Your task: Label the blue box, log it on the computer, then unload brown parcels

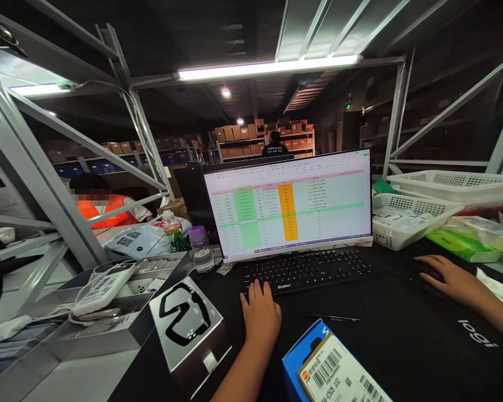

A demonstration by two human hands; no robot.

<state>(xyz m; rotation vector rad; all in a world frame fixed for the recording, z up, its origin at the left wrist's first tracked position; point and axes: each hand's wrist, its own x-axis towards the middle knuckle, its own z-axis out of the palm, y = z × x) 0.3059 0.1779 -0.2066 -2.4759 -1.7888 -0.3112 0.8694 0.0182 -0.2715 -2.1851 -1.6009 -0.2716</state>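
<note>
My left hand [261, 312] lies with fingers outstretched at the lower left corner of the black keyboard [310, 271], holding nothing. At the right, my right hand [452, 276] rests curved over a dark computer mouse [432, 271], mostly hidden beneath the fingers. Behind the keyboard stands a monitor [318, 223] showing a spreadsheet with green and orange columns. A silver box [188, 324] with a black printed shape sits left of my left forearm. Between my arms, a blue box [305, 349] carries a parcel with a white barcode label [339, 371]. A thin pen [337, 318] lies behind it.
Grey trays [129, 329] with cables and small packs fill the left side. A purple-lidded bottle [203, 254] stands beside the monitor. White baskets [402, 237] and a green pack [465, 245] are at the right. A person in an orange vest [104, 209] sits beyond the metal frame.
</note>
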